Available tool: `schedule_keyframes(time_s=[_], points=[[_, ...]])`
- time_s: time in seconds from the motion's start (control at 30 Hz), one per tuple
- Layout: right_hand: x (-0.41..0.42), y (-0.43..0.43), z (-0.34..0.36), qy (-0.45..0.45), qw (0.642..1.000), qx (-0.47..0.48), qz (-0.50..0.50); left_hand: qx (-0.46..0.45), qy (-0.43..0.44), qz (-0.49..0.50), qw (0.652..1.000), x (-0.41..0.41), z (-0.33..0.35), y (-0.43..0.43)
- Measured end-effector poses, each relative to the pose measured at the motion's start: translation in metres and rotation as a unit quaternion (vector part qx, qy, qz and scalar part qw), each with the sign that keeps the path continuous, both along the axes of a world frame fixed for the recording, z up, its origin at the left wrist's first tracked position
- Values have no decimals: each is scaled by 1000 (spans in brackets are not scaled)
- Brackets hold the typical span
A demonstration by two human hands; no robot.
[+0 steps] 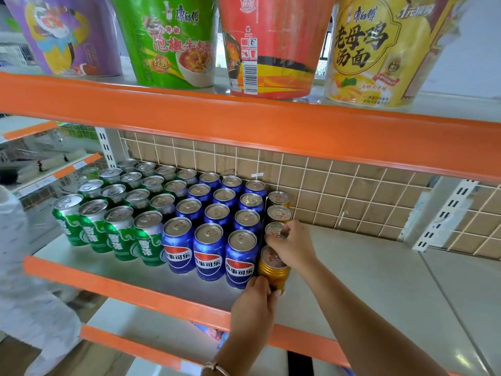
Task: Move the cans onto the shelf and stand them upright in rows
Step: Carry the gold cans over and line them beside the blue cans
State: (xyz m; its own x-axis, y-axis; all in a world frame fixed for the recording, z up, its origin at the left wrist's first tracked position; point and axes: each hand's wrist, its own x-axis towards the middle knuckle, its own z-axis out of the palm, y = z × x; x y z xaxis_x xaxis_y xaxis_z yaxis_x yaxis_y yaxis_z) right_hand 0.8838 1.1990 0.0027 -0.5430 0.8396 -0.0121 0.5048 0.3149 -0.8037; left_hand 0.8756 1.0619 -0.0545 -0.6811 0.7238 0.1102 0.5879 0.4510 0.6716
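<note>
left hand (254,302) curls round the front gold metal can (272,270); right hand (291,246) grips the second gold metal can (273,228) at its 12 o'clock, likely squaring this row against blue metal cans (240,259) on the grey metal shelf (352,267).

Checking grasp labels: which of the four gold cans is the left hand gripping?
The front gold can, nearest the shelf edge: the left hand grips its lower side. The right hand pinches the top of the second gold can behind it.

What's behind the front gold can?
Three more gold cans stand in line toward the mesh panel. The right hand grips the top of the nearest gold can, covering part; their lower bodies are hidden.
</note>
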Motion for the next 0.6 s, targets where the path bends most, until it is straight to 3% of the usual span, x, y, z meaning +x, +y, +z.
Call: schedule_keyframes(time_s=[0.23, 0.43, 0.6], points=[[2, 0, -11, 29, 999, -14, -9, -5, 7, -1, 1000, -6, 3, -2], [46, -23, -22, 127, 988, -82, 25, -14, -29, 21, 999, -6, -3, -4], [61, -39, -39, -2, 999, -32, 21, -14, 10, -13, 1000, -12, -8, -9]])
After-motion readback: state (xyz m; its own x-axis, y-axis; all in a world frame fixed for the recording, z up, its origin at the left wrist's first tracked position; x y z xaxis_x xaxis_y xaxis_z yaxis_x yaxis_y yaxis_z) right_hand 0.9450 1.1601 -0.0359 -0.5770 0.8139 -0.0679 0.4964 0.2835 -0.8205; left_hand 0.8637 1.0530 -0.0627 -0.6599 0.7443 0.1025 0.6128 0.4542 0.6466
